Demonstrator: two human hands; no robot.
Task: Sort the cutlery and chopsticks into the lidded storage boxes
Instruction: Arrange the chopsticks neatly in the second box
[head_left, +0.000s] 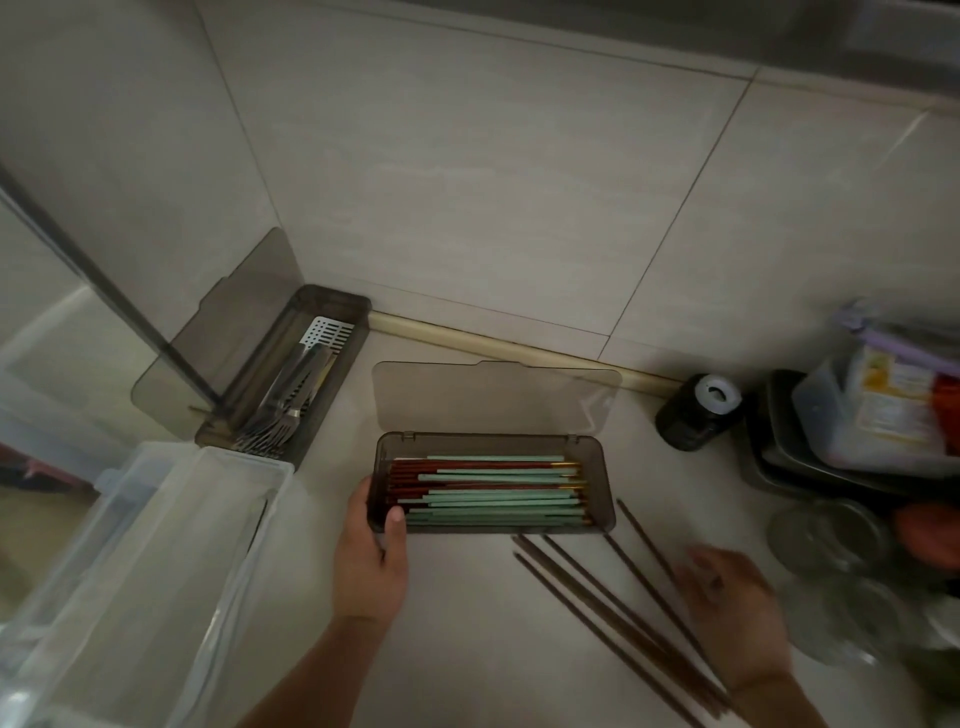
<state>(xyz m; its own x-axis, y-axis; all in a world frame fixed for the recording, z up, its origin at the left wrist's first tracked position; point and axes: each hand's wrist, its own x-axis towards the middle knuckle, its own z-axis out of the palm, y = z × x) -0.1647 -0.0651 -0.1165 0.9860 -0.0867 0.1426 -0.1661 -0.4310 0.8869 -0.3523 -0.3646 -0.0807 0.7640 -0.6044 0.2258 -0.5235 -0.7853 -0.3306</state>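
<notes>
A smoky grey storage box (602, 514) lies open on the counter, its lid (493, 397) tilted back. Inside lie several green and red chopsticks (498, 496). My left hand (371, 553) grips the box's left end, thumb over the rim. Several dark brown chopsticks (602, 603) lie loose on the counter in front of the box. My right hand (732, 618) is blurred and rests over their right ends, fingers spread. A second grey box (340, 312) stands open at the back left with forks and other metal cutlery (291, 400) inside.
A clear plastic bin (156, 571) stands at the left. A dark jar with a white cap (696, 410) sits by the wall at the right. Stacked trays and food containers (862, 426) and glass jars (831, 545) crowd the right side.
</notes>
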